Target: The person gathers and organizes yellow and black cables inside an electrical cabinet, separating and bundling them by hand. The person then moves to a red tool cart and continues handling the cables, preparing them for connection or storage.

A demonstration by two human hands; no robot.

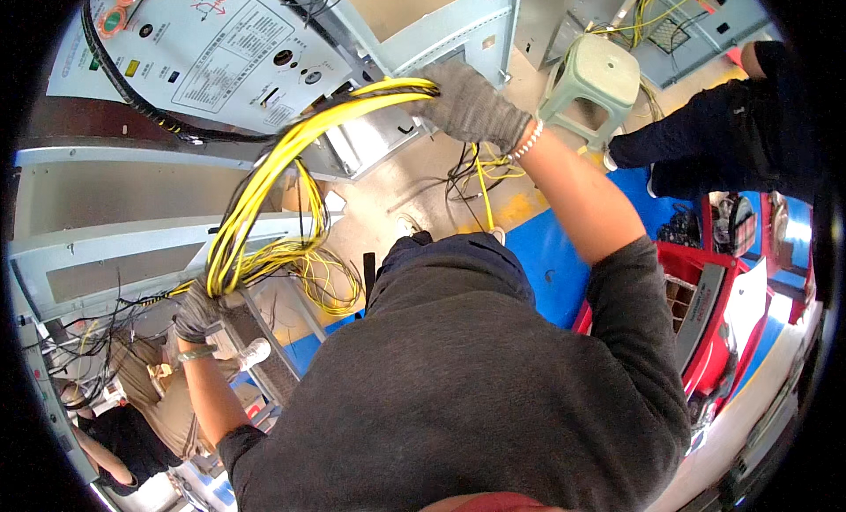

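Head view: beneath the pale grey metal control panel (256, 80), the left hand in a dark grey knit glove (198, 313) appears to have its fingers curled round the lower part of a looped yellow-and-black cable bundle (251, 195). The bundle arcs up past the panel's lower right corner; its thin loose yellow loops (335, 310) below the panel could tangle if either grip slackens. Right of the panel, the grey-gloved right hand (471, 107) closes round the upper end, fingertips hidden
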